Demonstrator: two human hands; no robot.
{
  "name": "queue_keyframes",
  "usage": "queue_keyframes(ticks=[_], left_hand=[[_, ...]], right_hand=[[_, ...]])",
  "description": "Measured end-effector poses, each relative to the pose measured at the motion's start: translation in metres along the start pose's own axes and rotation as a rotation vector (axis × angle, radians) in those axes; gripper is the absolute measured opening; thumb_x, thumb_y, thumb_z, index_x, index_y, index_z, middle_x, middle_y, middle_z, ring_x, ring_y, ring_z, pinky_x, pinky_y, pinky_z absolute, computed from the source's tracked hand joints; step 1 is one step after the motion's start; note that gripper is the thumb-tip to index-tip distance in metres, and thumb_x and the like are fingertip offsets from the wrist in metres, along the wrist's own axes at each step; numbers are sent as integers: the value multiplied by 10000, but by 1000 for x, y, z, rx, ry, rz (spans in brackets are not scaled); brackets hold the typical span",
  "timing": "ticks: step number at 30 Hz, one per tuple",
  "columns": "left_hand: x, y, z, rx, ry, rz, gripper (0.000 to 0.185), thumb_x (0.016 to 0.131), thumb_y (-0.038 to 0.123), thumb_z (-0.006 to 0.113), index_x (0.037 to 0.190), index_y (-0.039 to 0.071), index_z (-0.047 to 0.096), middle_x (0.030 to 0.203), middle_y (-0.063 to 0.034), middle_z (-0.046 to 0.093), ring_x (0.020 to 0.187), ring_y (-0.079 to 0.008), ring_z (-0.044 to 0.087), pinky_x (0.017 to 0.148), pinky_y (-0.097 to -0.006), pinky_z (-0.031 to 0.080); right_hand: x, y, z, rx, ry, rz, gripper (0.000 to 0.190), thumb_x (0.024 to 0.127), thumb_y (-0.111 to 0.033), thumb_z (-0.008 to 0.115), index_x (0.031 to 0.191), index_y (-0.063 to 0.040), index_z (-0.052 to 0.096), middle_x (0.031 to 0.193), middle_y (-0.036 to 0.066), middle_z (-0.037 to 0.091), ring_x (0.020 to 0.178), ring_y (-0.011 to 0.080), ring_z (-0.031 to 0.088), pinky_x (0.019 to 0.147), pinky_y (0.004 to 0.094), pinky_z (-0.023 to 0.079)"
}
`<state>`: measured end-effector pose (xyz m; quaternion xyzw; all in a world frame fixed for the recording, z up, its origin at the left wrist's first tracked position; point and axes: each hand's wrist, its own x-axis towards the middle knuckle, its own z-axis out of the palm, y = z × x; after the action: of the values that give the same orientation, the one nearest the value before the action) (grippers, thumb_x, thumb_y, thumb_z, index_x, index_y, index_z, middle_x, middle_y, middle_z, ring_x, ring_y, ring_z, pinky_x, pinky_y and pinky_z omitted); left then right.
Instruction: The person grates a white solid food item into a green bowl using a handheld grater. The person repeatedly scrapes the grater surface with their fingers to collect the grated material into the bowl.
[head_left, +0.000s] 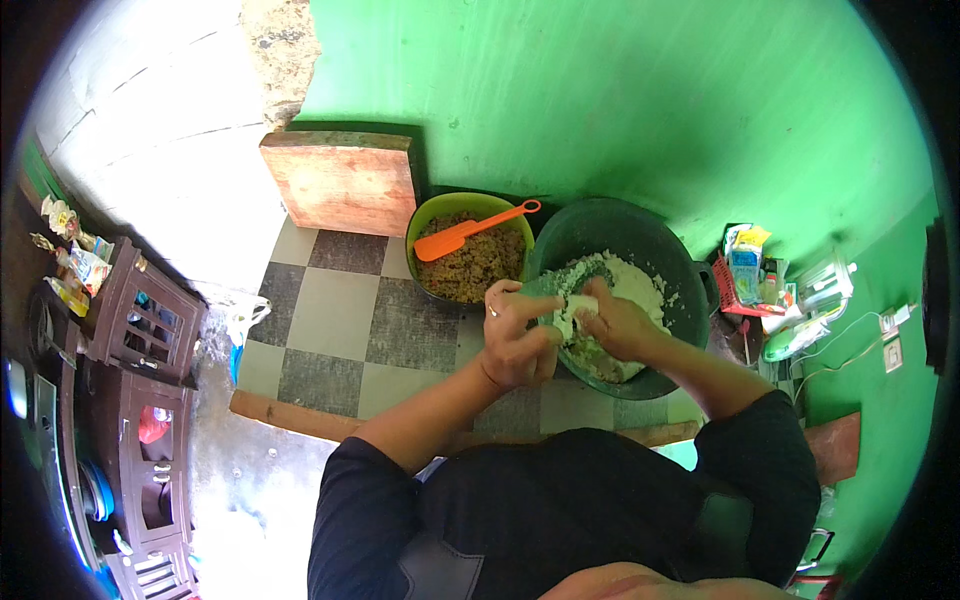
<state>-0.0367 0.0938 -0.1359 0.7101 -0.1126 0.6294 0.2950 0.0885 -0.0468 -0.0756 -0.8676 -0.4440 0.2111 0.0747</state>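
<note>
My left hand, with a ring on one finger, is raised at the left rim of a large dark green basin. A clear plastic piece, perhaps a container or bag, shows at its fingers. My right hand is over the basin, its fingers on a white lump that lies between both hands. White, crumbly dough or grated food fills the basin's bottom. To the left, a lime green bowl holds a brownish crumbly filling, with an orange spatula across it.
A thick wooden board leans by the wall at the back left of the checkered tiled counter. A red basket with packets stands right of the basin, near a clear lidded container and a cable. The counter has a wooden front edge.
</note>
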Motion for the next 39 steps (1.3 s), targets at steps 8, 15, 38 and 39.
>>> queue_keyframes(ticks=[8,15,38,39], left_hand=[[1,-2,-1,-1,1,-7,140,559,36,584,635,142,532,1015,-60,588,753,-228,516,815,-441,369],[5,3,3,-45,-4,-9,139,559,41,581,633,148,532,1018,-61,589,789,-223,516,815,-440,373],[4,2,3,-50,-6,-26,167,564,24,592,652,146,518,1014,-52,589,784,-225,513,827,-442,370],[5,1,4,-54,-6,-13,166,564,24,592,650,146,518,1013,-52,589,785,-225,514,830,-442,369]], right_hand=[[23,26,0,-68,118,-36,457,908,-398,377,1186,-36,371,912,288,586,901,409,586,774,459,459],[53,101,11,-71,164,67,430,903,-367,395,1172,-39,327,860,271,599,839,430,592,729,483,455],[72,121,25,-107,182,65,440,887,-323,425,1193,-14,360,985,320,566,897,430,585,794,493,441],[76,130,20,-102,165,110,450,891,-334,420,1198,-13,349,990,322,563,897,425,586,796,485,442]])
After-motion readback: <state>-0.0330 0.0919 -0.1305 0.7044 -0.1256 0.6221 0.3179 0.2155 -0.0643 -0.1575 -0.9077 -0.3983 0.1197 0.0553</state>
